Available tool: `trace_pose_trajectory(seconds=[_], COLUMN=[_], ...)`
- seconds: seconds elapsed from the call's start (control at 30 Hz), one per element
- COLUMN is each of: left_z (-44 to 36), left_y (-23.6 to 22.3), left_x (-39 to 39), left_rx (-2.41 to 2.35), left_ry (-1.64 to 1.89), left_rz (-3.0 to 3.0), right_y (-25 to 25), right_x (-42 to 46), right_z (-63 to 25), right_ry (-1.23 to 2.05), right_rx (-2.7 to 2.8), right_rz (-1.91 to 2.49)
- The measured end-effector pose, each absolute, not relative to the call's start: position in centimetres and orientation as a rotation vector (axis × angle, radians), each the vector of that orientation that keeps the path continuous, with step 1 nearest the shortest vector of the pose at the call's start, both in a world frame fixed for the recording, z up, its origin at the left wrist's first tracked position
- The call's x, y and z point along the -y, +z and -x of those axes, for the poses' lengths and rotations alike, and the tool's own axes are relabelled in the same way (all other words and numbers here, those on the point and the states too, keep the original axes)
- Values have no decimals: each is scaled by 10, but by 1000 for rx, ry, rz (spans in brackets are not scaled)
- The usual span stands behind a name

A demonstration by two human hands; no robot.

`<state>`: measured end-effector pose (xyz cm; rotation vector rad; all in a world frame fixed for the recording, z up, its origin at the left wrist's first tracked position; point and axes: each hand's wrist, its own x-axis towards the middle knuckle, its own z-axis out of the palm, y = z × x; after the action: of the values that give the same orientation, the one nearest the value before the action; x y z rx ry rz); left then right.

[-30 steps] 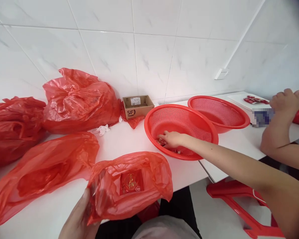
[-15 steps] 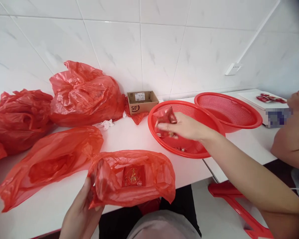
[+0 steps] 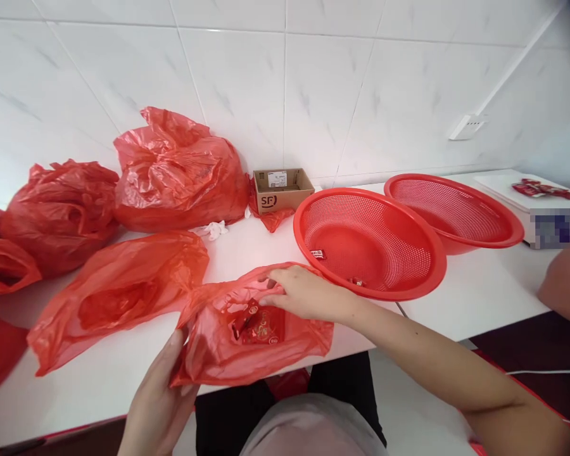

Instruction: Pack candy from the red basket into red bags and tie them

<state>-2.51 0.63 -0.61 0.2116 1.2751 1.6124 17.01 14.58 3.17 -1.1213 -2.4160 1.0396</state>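
Observation:
My left hand point(image 3: 164, 386) grips the near left edge of a thin red plastic bag point(image 3: 218, 367), whose mouth is spread at the table's front edge. My right hand point(image 3: 304, 292) is over the bag's opening with thumb and fingers apart, holding nothing that I can see. Below it, a red packet with gold lettering point(image 3: 266, 324) and small red wrapped pieces point(image 3: 244, 315) are in the bag. Right of the bag, a red mesh basket point(image 3: 370, 290) contains a few small wrapped pieces point(image 3: 318, 254) near its wall.
A second red basket point(image 3: 508, 234) stands behind the first, by a white scale point(image 3: 517, 202) bearing red packets. Full red bags point(image 3: 180, 183) and a cardboard box point(image 3: 285, 197) line the wall. A flat red bag point(image 3: 123, 291) lies left. Another person's arm point(image 3: 565, 278) shows at right.
My right hand has moved from above the basket leftward to the bag, letting go of the red wrapped pieces there. More pieces now show inside the bag. The view has shifted slightly.

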Motion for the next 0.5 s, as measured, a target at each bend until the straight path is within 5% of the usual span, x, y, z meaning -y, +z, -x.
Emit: trace_pose_trajectory(seconds=[0.23, 0.5], left_z=[28, 36], left_y=[-10, -22], left_x=[-8, -9], left_rx=[-1264, -1258], left_ry=[1601, 1535], left_rz=[-244, -204], right_y=[64, 42], right_x=[-152, -224], right_z=[-216, -266], right_ry=[1234, 632], right_rx=[2276, 2440], right_rz=[939, 1505])
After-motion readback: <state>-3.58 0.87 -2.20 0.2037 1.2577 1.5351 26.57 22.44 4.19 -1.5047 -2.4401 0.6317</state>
